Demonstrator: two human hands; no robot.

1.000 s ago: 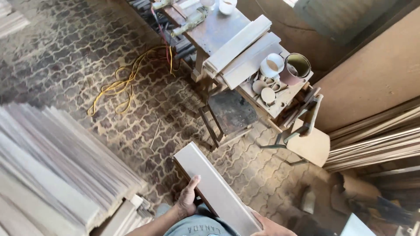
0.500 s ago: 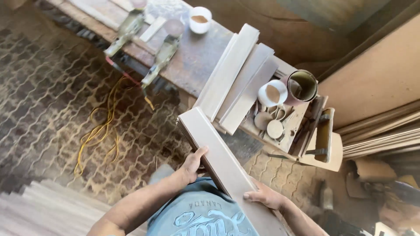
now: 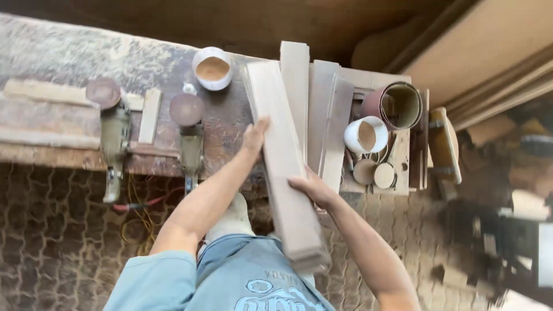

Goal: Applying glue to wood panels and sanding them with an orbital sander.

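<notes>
I hold a long pale wooden plank (image 3: pixel 282 155) with both hands; its far end rests on the dark workbench (image 3: pixel 75 57) and its near end reaches back to my body. My left hand (image 3: pixel 254 136) grips the plank's left edge about halfway along. My right hand (image 3: pixel 310 187) holds its right edge nearer to me. Several similar planks (image 3: pixel 317 109) lie side by side on the bench just right of it.
Two angle grinders (image 3: pixel 115 135) (image 3: pixel 190 141) lie on the bench at left with a small wood strip (image 3: pixel 151 115) between them. A white bowl (image 3: pixel 212 68) of brown paste sits behind. A white cup (image 3: pixel 365 135), a brown can (image 3: pixel 397 105) and round lids (image 3: pixel 374 171) stand at right. Patterned floor below.
I have stepped up to the workbench. The plank has moved forward and its far end now lies on the bench beside the other planks. Both hands stay on it.
</notes>
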